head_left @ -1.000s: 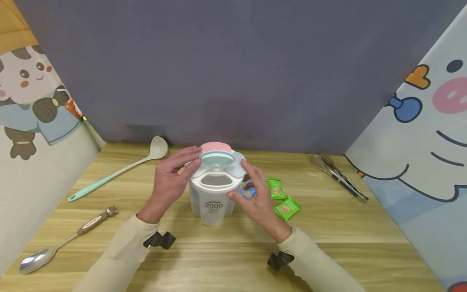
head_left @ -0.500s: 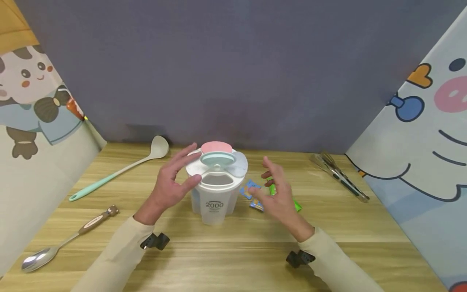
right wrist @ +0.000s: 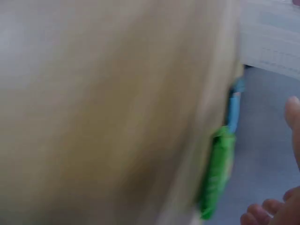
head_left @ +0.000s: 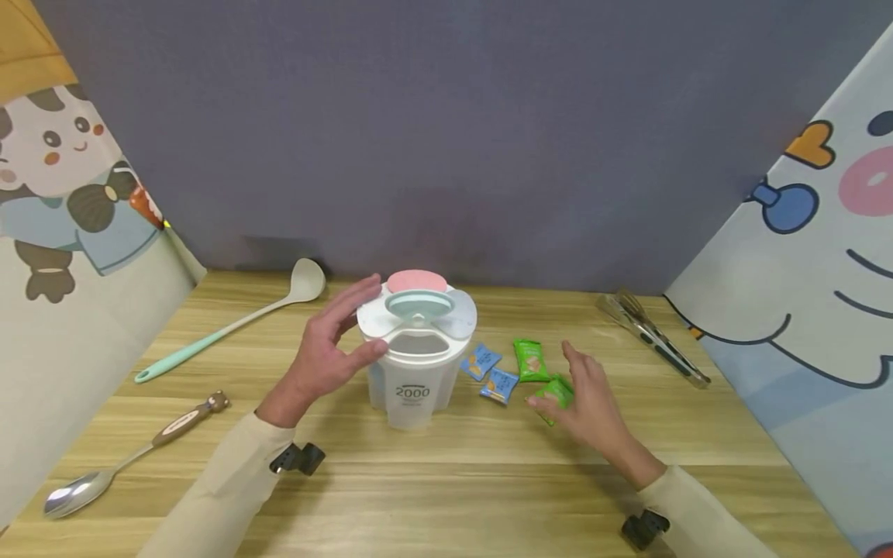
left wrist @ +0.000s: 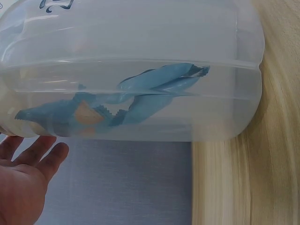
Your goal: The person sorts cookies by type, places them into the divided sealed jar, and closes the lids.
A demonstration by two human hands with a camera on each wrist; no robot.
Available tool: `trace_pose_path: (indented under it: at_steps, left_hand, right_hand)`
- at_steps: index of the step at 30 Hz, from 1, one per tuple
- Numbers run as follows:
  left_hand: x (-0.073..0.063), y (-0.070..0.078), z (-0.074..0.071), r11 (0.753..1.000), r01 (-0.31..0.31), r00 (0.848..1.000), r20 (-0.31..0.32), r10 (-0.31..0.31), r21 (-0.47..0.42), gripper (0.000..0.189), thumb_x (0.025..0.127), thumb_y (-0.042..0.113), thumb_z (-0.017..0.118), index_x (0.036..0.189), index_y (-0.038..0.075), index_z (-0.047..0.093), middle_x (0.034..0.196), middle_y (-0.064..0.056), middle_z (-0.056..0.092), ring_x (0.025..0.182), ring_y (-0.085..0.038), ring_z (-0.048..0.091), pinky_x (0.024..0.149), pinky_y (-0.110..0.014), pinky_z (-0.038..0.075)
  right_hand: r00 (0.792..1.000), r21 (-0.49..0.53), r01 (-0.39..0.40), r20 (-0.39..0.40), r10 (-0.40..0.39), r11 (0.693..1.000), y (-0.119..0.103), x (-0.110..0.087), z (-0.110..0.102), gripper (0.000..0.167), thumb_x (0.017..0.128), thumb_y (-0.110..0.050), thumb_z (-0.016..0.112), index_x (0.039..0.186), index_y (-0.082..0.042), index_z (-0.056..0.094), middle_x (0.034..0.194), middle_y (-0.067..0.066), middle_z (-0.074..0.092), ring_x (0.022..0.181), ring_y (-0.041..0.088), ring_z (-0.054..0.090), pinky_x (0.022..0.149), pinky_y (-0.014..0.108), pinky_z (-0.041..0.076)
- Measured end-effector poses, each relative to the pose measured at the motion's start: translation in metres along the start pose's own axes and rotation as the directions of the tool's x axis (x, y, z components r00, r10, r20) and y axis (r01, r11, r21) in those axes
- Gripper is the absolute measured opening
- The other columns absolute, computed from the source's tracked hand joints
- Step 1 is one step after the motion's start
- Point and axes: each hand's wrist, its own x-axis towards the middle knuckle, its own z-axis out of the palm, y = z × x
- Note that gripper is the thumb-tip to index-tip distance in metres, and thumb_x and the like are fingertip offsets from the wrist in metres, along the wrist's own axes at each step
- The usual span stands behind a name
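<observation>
A translucent food storage container (head_left: 415, 385) stands upright, its white lid (head_left: 446, 349) bearing pink, mint and pale flaps. The mint flap (head_left: 420, 304) is raised behind the front opening. Blue snack packets (left wrist: 159, 84) show through the wall in the left wrist view. My left hand (head_left: 325, 358) rests at the lid's left edge, thumb and fingers spread. To the right, my right hand (head_left: 593, 403) hovers with fingers apart at a green snack packet (head_left: 556, 397), partly overlapping it. Another green packet (head_left: 532, 361) and two blue packets (head_left: 481, 361) lie between that hand and the container.
A ladle (head_left: 233, 329) with a mint handle lies at the back left, and a spoon (head_left: 132, 461) with a bear-tipped handle lies in front of it. Metal tongs (head_left: 652, 337) lie at the far right. A grey panel (head_left: 446, 139) borders the table's back.
My right hand has left the container's lid and moved right and toward me to the green packets, uncovering the blue ones. My left hand has stayed by the lid, its fingers slightly more spread.
</observation>
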Motion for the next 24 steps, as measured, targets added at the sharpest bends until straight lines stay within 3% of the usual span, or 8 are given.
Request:
trace_pose_path:
  at_steps: [5, 13, 18, 24]
  left_hand:
    - [0.000, 0.000, 0.000, 1.000, -0.007, 1.000, -0.005, 0.007, 0.005, 0.073, 0.083, 0.041, 0.071, 0.131, -0.009, 0.048, 0.141, -0.022, 0.041, 0.129, -0.034, 0.039, 0.099, -0.036, 0.043]
    - [0.000, 0.000, 0.000, 1.000, -0.009, 1.000, -0.011, 0.009, 0.011, 0.074, 0.083, 0.041, 0.072, 0.131, -0.009, 0.048, 0.140, -0.022, 0.042, 0.129, -0.034, 0.039, 0.099, -0.037, 0.043]
    - [-0.001, 0.001, 0.000, 1.000, -0.012, 1.000, -0.008, 0.012, 0.012, 0.075, 0.082, 0.041, 0.073, 0.131, -0.010, 0.048, 0.140, -0.024, 0.041, 0.129, -0.036, 0.038, 0.099, -0.034, 0.043]
    - [0.000, 0.001, 0.001, 1.000, -0.011, 1.000, -0.005, 0.011, 0.013, 0.077, 0.081, 0.042, 0.073, 0.131, -0.011, 0.048, 0.140, -0.024, 0.040, 0.128, -0.037, 0.038, 0.099, -0.034, 0.043]
  right_hand:
    - [0.990, -0.118, -0.089, 0.100, 0.101, 0.989, 0.014, -0.014, 0.004, 0.112, 0.066, -0.062, 0.076, 0.137, 0.013, 0.033, 0.126, 0.034, 0.042, 0.113, 0.047, 0.042, 0.088, 0.062, 0.042]
    - [0.943, -0.223, -0.212, 0.207, 0.259, 0.951, 0.018, -0.021, 0.002, 0.119, 0.063, -0.078, 0.064, 0.129, 0.017, 0.040, 0.123, 0.037, 0.043, 0.111, 0.051, 0.043, 0.089, 0.064, 0.041]
    - [0.934, -0.238, -0.243, 0.206, 0.293, 0.940, 0.019, -0.021, 0.003, 0.112, 0.065, -0.074, 0.067, 0.125, 0.017, 0.045, 0.113, 0.033, 0.049, 0.104, 0.045, 0.048, 0.083, 0.059, 0.046]
    - [0.940, -0.245, -0.226, 0.200, 0.277, 0.943, 0.020, -0.023, 0.004, 0.106, 0.065, -0.074, 0.067, 0.119, 0.016, 0.052, 0.108, 0.029, 0.053, 0.098, 0.041, 0.050, 0.078, 0.056, 0.049]
